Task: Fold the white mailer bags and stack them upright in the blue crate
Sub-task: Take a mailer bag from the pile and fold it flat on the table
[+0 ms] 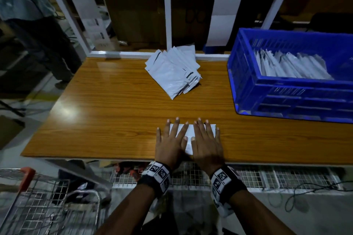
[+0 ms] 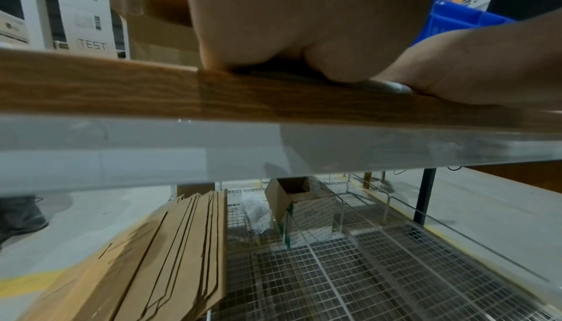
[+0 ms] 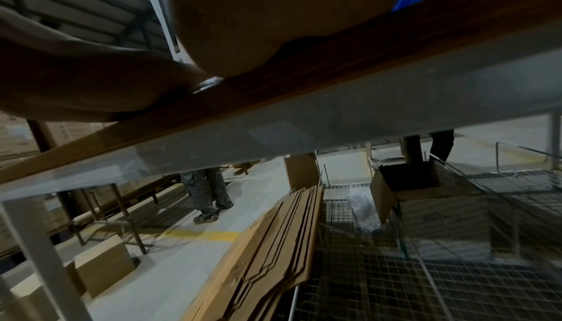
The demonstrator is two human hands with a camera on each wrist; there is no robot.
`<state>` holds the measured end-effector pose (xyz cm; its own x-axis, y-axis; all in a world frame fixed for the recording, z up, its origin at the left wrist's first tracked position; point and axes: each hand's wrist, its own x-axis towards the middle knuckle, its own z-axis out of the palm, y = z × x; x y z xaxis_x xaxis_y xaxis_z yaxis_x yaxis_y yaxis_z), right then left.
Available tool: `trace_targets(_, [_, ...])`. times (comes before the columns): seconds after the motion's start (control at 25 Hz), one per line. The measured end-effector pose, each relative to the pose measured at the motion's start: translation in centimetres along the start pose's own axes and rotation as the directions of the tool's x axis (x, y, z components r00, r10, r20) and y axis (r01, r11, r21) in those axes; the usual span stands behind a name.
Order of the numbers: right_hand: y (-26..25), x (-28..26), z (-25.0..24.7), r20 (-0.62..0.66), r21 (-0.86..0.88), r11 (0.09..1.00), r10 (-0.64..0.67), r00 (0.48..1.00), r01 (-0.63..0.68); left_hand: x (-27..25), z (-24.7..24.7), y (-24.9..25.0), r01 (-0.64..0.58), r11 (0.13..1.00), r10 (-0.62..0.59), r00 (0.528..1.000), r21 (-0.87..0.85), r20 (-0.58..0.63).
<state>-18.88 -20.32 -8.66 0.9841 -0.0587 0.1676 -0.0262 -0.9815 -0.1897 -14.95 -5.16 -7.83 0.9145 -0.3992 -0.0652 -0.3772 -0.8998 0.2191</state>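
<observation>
Both hands lie flat near the front edge of the table (image 1: 114, 105). Left hand (image 1: 171, 142) and right hand (image 1: 207, 143) sit side by side, fingers straight and spread wide, pressing down on one white mailer bag (image 1: 189, 137). Neither hand grips anything. Most of the bag is hidden under the palms, so only a strip of white shows between and around the fingers; it may be folded, but I cannot tell for sure. Each wrist has a black band with square black and white marks.

Farther back, in the middle of the table, sits a messy pile of white bags (image 1: 173, 71), fanned out and lying flat. The blue crate (image 1: 267, 93) stands on the right side of the table, well apart from the hands. Inside it, a row of white bags (image 1: 292, 67) leans on edge, packed close together.

From the wrist views, the heels of the palms rest on the brown wood by the table edge. Under the table are flat brown cardboard sheets (image 2: 170, 254), a wire grid shelf (image 2: 365, 278) and a small open box (image 2: 307, 210).
</observation>
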Motion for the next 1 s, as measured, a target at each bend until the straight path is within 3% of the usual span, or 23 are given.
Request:
trace_targets(0.12, [-0.1, 0.3, 0.3, -0.077, 0.050, 0.998, 0.041, 0.996, -0.037, 0.6, -0.3, 0.3, 0.000, 1.000, 0.000, 1.000, -0.002, 0.011])
trace_targets(0.28, [-0.5, 0.4, 0.3, -0.067, 0.057, 0.995, 0.086, 0.994, -0.083, 1.0, -0.3, 0.6, 0.024, 0.999, -0.025, 0.999, 0.031, 0.039])
trace_targets(0.44, [0.0, 0.3, -0.1, 0.030, 0.035, 0.995, 0.095, 0.995, -0.096, 0.7, -1.0, 0.5, -0.003, 0.999, 0.002, 0.999, 0.034, 0.042])
trace_targets(0.52, [0.6, 0.8, -0.7, 0.108, 0.034, 0.997, 0.065, 0.992, -0.069, 0.1, -1.2, -0.7, -0.056, 0.998, 0.056, 0.998, 0.018, 0.029])
trace_targets(0.68, [1.1, 0.2, -1.6, 0.211, 0.015, 1.000, 0.021, 0.977, -0.024, -2.0, -0.8, -3.8, -0.046, 0.999, 0.046, 0.999, -0.012, 0.024])
trace_targets(0.84, [-1.7, 1.8, -3.1, 0.292, -0.089, 0.985, 0.165, 0.942, -0.145, -2.0, -1.0, -3.8, -0.025, 1.000, 0.025, 0.999, -0.003, 0.034])
trace_targets(1.0, [-4.7, 2.0, -1.8, 0.231, 0.008, 1.000, 0.020, 0.973, -0.022, -1.9, -1.0, -3.5, 0.008, 1.000, -0.010, 0.998, 0.025, 0.055])
